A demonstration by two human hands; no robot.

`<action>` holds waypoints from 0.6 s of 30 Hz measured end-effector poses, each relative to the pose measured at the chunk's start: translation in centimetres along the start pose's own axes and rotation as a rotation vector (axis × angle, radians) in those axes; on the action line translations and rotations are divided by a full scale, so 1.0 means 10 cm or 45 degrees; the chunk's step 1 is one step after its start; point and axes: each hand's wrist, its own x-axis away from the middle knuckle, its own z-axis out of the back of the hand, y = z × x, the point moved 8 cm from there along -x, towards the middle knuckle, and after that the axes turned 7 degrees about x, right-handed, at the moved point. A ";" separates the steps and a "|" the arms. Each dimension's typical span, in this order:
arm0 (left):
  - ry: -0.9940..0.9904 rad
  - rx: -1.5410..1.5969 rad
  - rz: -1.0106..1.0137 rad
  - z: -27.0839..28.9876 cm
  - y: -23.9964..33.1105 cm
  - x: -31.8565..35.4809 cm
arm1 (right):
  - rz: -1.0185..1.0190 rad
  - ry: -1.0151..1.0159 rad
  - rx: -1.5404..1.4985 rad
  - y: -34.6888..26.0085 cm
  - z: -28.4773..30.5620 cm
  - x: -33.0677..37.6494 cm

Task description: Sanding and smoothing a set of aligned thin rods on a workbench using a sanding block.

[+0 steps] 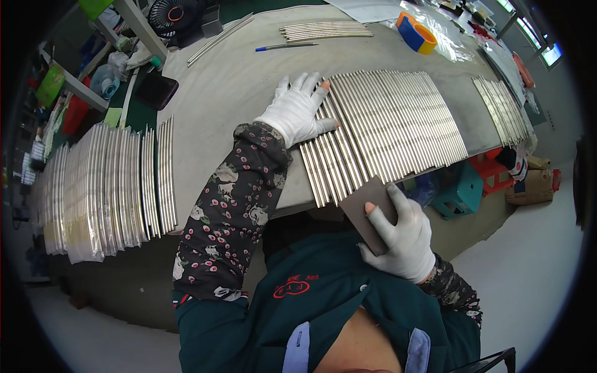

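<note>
A pale grey cloth-covered counter [236, 93] curves across a workshop, with a light floor showing below and to the right of it.

Nearest the person, the right hand [404, 239], in a white glove with the fingertips cut away, has its grip closed on a flat brown-grey abrasive pad [367, 208]: thumb on top, fingers wrapped behind. The pad sits at the counter's near edge, its upper corner just at the near ends of a wide row of thin silver metal rods [392, 127] lying side by side on the counter.

The left hand [298, 109], also in a white glove, lies flat with fingers spread, its grip open, pressing on the left part of that row; the sleeve is dark with a small flower print.

To the left, near the counter's end, a second stack of silver rods partly in clear plastic wrap [106, 186] fans out. To the right, a smaller batch of silver rods [500, 109] lies apart from the main row. Under the right edge stand a teal plastic stool [460, 193] and a red one [491, 168].

Farther back on the counter lie a blue pen [286, 46], a few more rods [326, 30], and a blue-and-orange roll of tape [416, 32]. A black fan [171, 13] stands beyond the far left edge.
</note>
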 end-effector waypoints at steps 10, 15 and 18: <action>0.065 -0.001 0.021 0.16 -0.19 0.26 | 0.162 0.007 0.145 -0.15 -0.08 0.00; 0.013 0.018 0.085 0.08 -0.18 0.29 | 0.087 0.056 -0.033 -0.08 -0.04 -0.03; -0.036 0.017 0.103 0.09 -0.20 0.32 | -0.018 0.061 -0.018 0.03 0.06 -0.12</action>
